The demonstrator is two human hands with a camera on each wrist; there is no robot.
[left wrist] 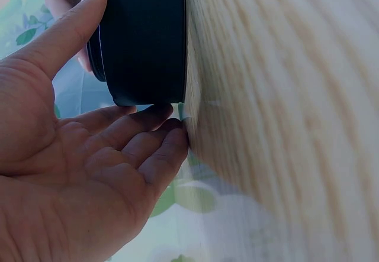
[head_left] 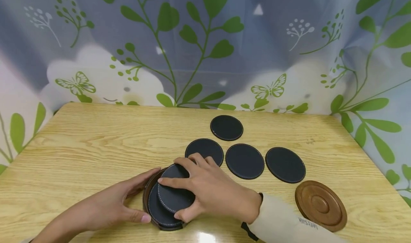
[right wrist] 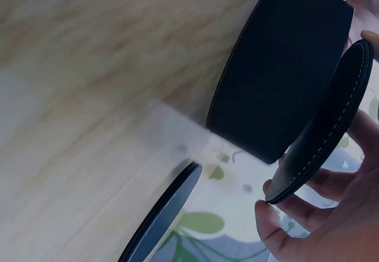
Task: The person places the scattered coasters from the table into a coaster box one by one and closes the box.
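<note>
A round dark coaster with pale stitching is tilted over a round, dark leather-look coaster holder. My right hand grips that coaster by its edge, fingers on the far side and thumb on the near side. Inside the holder, partly covered, lies another dark coaster. My left hand is at the holder's left side, thumb and fingers spread around it. In the left wrist view, the thumb lies at the holder's rim and the extended fingers are right at its wall.
Several dark round coasters lie on the wooden table, among them a far coaster and a right-hand one. Beside my right sleeve is a round brown wooden piece with ring grooves. A leaf-patterned curtain hangs behind.
</note>
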